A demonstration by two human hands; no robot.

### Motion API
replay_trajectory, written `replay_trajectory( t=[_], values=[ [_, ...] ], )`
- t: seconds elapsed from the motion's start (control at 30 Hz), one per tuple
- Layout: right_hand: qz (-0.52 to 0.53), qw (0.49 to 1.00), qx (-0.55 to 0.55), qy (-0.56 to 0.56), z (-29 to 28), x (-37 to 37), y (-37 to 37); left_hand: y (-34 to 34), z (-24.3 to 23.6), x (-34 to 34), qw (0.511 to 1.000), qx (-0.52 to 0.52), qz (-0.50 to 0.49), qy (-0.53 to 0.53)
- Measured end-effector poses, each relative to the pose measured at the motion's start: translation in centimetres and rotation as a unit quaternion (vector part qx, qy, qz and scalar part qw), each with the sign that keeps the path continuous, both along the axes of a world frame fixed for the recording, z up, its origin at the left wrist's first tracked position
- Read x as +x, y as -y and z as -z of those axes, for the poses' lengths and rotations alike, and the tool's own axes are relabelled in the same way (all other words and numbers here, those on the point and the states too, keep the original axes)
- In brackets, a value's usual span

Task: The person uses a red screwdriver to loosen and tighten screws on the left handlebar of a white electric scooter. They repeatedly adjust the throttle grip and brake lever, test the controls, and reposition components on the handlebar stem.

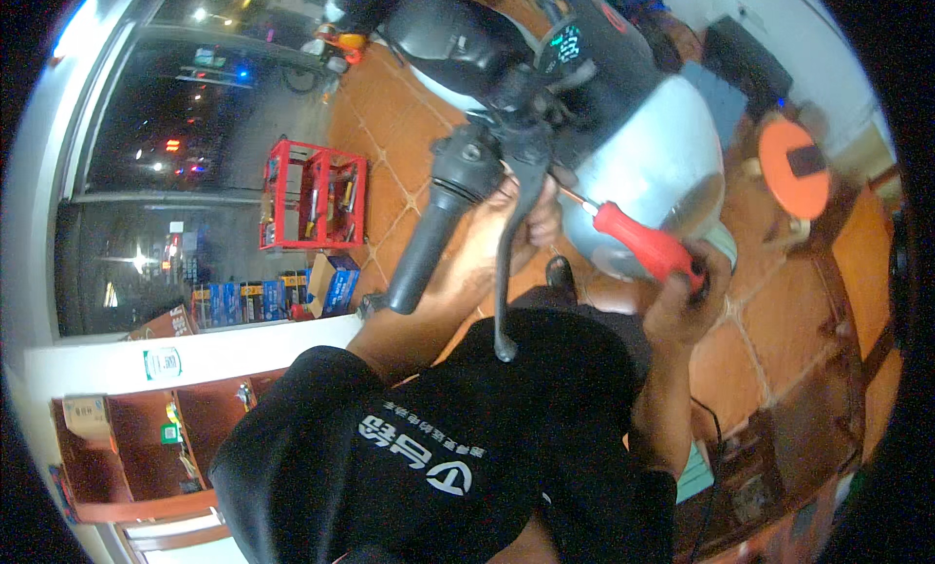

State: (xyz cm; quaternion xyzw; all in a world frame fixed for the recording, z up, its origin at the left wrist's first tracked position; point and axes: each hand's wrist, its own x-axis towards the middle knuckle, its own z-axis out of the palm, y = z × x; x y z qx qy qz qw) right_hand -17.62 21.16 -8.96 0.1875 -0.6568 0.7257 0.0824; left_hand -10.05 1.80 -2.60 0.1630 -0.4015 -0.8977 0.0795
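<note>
My right hand (690, 296) grips the red handle of a screwdriver (638, 235). Its thin shaft points left toward the handlebar controls of a scooter, where the tip is hidden. Behind the black brake lever (508, 252), my left hand (536, 218) has its fingers curled close to the shaft. What those fingers hold is partly covered by the lever. Beside my left forearm the black handlebar grip (429, 252) slants down from the switch housing (467, 160). The scooter's pale front panel (643, 160) lies beyond the screwdriver.
A red tool rack (314, 244) stands on the tiled floor at the left, with boxes (336, 283) near it by the window. An orange round-topped stool (791, 165) is at the right. Wooden shelves (146, 437) line the lower left. A lit display (565, 46) sits on the scooter.
</note>
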Motion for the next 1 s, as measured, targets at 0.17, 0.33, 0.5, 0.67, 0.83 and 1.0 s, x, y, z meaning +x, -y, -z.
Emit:
replay_trajectory(
  t=[0.17,0.33,0.5,0.67,0.83,1.0],
  values=[
    [-0.02,0.991,-0.064,0.12,-0.2,0.6,-0.3,-0.5,0.0,0.0,0.999,-0.014,0.002,0.043],
    [0.016,0.999,0.029,0.004,0.7,0.3,-0.4,0.1,0.8,-0.2,0.998,-0.037,0.01,0.056],
    [-0.001,1.0,0.027,-0.014,3.8,-0.4,-1.6,-1.0,-1.0,0.0,0.997,-0.014,-0.018,0.074],
    [0.111,0.985,0.074,-0.106,1.0,0.0,0.1,-0.4,1.0,-0.1,0.999,-0.034,0.004,0.036],
    [-0.031,0.994,0.034,0.095,3.5,-0.3,-1.7,-0.2,1.1,0.0,0.998,-0.051,0.006,0.032],
    [-0.011,0.986,0.007,0.169,1.4,0.2,-0.5,-0.4,1.0,-0.1,0.996,-0.078,-0.013,0.031]
  ],
)
